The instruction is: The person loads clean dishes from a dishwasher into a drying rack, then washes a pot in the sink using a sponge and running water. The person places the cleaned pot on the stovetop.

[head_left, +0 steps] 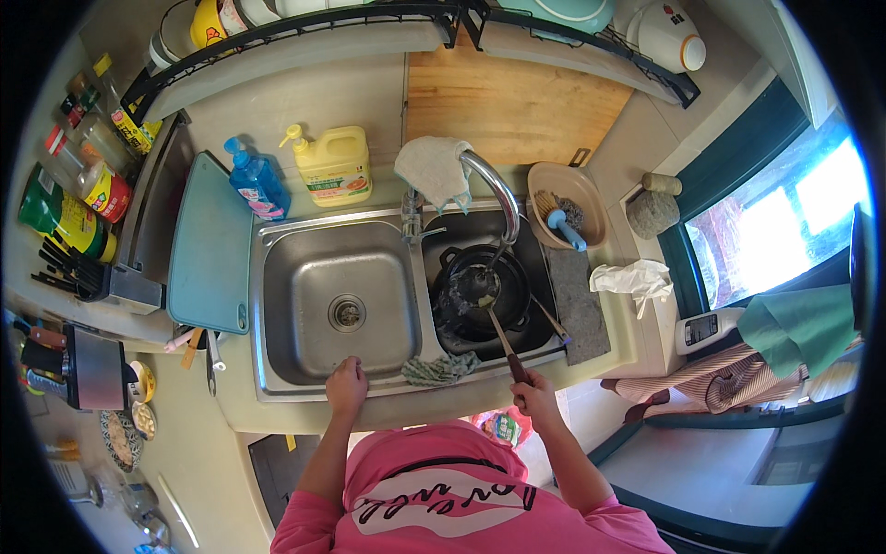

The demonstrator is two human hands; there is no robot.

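My right hand (534,393) grips the dark brown handle of a metal ladle or skimmer (500,332). Its head (477,285) lies under the water running from the curved faucet (511,208). Below it, a black pot (516,305) with side handles sits in the right sink basin (443,346); a small pale scrap lies near the ladle head. My left hand (347,386) rests with curled fingers on the front rim of the left basin (291,332) and holds nothing visible. Between my hands, a crumpled green-and-white cloth (440,368) lies on the sink's front edge.
Another utensil (550,320) leans in the right basin. A beige tub (601,208) with a blue-handled brush (567,230) stands behind right. Blue (259,183) and yellow (337,166) pump bottles stand behind the left basin. A dish rack (291,31) hangs above; a blue cutting board (208,256) is at left.
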